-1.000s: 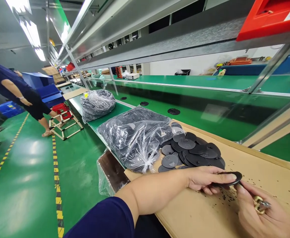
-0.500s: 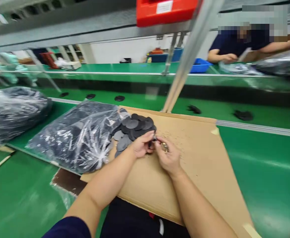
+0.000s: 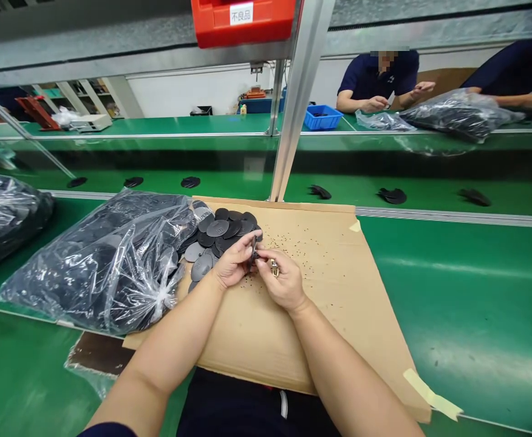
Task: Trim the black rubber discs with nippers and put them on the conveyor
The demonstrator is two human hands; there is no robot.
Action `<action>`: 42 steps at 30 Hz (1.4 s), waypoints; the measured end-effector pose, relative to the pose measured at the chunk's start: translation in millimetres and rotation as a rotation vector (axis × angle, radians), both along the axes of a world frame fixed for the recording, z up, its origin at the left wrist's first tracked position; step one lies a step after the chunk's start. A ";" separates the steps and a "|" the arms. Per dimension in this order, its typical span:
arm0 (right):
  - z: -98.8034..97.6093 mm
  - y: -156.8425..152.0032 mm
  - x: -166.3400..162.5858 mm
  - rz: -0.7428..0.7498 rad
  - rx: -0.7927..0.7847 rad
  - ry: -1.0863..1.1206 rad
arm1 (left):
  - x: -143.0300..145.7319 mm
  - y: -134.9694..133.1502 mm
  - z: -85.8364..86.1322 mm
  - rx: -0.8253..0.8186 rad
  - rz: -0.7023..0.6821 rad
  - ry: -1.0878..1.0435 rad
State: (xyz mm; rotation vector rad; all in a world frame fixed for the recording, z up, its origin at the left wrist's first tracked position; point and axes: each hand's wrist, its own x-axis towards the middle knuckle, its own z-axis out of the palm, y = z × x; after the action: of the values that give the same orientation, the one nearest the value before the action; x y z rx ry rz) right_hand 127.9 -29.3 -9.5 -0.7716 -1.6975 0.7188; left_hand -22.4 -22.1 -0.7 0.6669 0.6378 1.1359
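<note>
My left hand [image 3: 236,262] is closed on a thin black disc [image 3: 252,250], held nearly edge-on above the cardboard sheet [image 3: 257,340]. Close against it is my right hand [image 3: 286,282], its fingers closed around a small brass-coloured metal tool [image 3: 274,267]; most of the tool is hidden, so its kind cannot be made out. The right fingertips meet the disc's near edge. Just beyond and left of my hands lies a heap of black and grey oval discs [image 3: 218,228]. Tiny dark bits [image 3: 309,249] are scattered over the cardboard.
A clear plastic bag of discs [image 3: 97,255] lies left of the heap, with another bag [image 3: 6,218] farther left. Black pieces [image 3: 392,195] lie spaced along the green strip behind a metal post [image 3: 293,121]. A red bin [image 3: 243,27] hangs above. Two people work opposite, near a blue basket [image 3: 322,117].
My view has swung to the right, so the scene sits farther left. Both hands stay together over the cardboard, and the disc now shows more upright.
</note>
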 end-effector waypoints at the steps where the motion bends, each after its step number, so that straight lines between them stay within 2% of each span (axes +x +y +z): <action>1: -0.6 0.1 -0.3 0.010 -0.033 0.016 | -0.2 1.1 -0.5 0.025 0.027 0.004; 7: -3.3 8.6 0.2 -0.007 -0.434 0.358 | 1.5 7.7 -3.8 0.174 0.409 0.125; 9: -2.9 12.5 1.8 -0.009 -0.520 0.429 | 2.7 7.9 -5.0 0.214 0.485 0.217; 12: -4.2 16.7 3.8 0.001 -0.573 0.478 | 3.8 7.2 -7.2 0.347 0.502 0.352; 15: -7.9 18.9 4.0 0.018 -0.555 0.529 | 3.7 7.0 -9.0 0.469 0.522 0.440; 23: -9.1 20.6 6.6 0.033 -0.547 0.502 | 1.8 6.2 -8.3 0.472 0.543 0.451; 29: -4.0 20.2 7.5 0.029 -0.555 0.501 | 4.5 6.1 -7.6 0.366 0.531 0.376; 32: -3.3 20.7 8.7 -0.074 -0.516 0.443 | 4.9 7.6 -5.2 0.214 0.475 0.216; 37: -7.5 22.0 12.4 -0.367 -0.384 0.019 | -2.3 10.1 2.4 -0.100 0.326 0.036; 39: -9.4 21.3 11.8 -0.379 -0.362 -0.124 | -5.5 10.6 4.7 -0.178 0.310 -0.001; 42: -10.4 18.6 9.7 -0.270 -0.230 -0.249 | -7.3 10.3 6.9 -0.208 0.318 -0.038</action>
State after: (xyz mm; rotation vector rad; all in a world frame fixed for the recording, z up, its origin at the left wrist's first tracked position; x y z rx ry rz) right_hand 137.6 -10.7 -19.9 -1.2698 -1.7025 0.6551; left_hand -29.7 -11.8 6.2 0.3728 0.8369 1.3493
